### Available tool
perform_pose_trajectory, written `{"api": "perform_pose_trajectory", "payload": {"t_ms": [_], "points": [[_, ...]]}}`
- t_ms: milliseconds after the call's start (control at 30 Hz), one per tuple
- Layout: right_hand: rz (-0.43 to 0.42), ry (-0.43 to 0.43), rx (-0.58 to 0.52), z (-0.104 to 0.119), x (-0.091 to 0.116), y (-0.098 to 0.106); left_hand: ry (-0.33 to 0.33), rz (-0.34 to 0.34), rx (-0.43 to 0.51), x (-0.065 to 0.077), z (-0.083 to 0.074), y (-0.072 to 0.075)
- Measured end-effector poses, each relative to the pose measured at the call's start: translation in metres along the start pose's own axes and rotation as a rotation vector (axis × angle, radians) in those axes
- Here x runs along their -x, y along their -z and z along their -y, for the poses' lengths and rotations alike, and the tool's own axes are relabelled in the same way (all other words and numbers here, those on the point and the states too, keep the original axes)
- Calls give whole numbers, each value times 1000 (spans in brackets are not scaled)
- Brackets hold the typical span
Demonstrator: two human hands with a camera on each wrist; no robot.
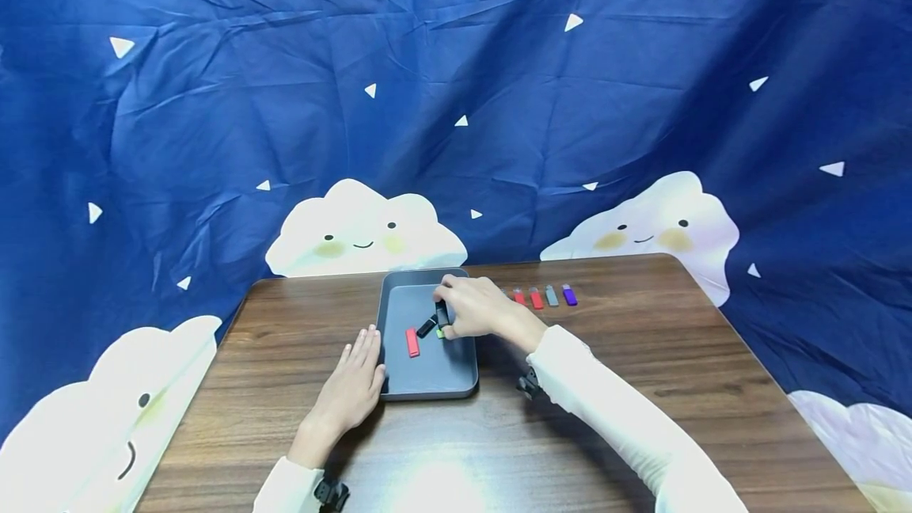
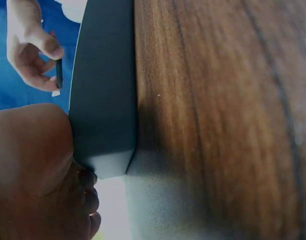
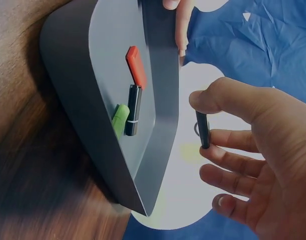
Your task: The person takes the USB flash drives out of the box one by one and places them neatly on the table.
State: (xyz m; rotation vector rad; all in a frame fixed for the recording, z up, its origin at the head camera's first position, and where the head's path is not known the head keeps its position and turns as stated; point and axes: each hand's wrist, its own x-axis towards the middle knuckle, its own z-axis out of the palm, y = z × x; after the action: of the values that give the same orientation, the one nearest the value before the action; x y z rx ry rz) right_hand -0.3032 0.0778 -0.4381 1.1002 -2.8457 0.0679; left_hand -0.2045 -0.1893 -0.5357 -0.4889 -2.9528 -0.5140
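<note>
Between the thumb and fingertips of my right hand (image 1: 473, 309) is a black USB flash drive (image 3: 203, 131), pinched at its two ends and raised over the grey tray (image 1: 427, 381). Inside the tray lie a red flash drive (image 1: 412, 343), another black one (image 3: 134, 110) and a green one (image 3: 120, 119), the green partly hidden by my right hand in the head view. My left hand (image 1: 351, 382) rests against the tray's left side with its fingers straight; the left wrist view shows it touching the tray wall (image 2: 103, 80).
Right of the tray, a row of flash drives lies on the wooden table (image 1: 613, 386): red ones (image 1: 536, 298), a grey one (image 1: 552, 296) and a purple one (image 1: 569, 295). My right hand hides the row's left end. A blue curtain (image 1: 456, 101) hangs behind the table.
</note>
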Motion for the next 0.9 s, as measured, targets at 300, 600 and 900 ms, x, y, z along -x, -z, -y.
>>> {"api": "perform_pose_trajectory", "payload": {"t_ms": [300,600,900], "points": [[-12,-2,-4,-6,7,2,-2,-6,-6,-1,1,1],[-33,3,1,-14,17,1,3,15,-8,-2,1,2],[-62,-4,18,-22,30,5,1,19,-10,-2,2,1]]}}
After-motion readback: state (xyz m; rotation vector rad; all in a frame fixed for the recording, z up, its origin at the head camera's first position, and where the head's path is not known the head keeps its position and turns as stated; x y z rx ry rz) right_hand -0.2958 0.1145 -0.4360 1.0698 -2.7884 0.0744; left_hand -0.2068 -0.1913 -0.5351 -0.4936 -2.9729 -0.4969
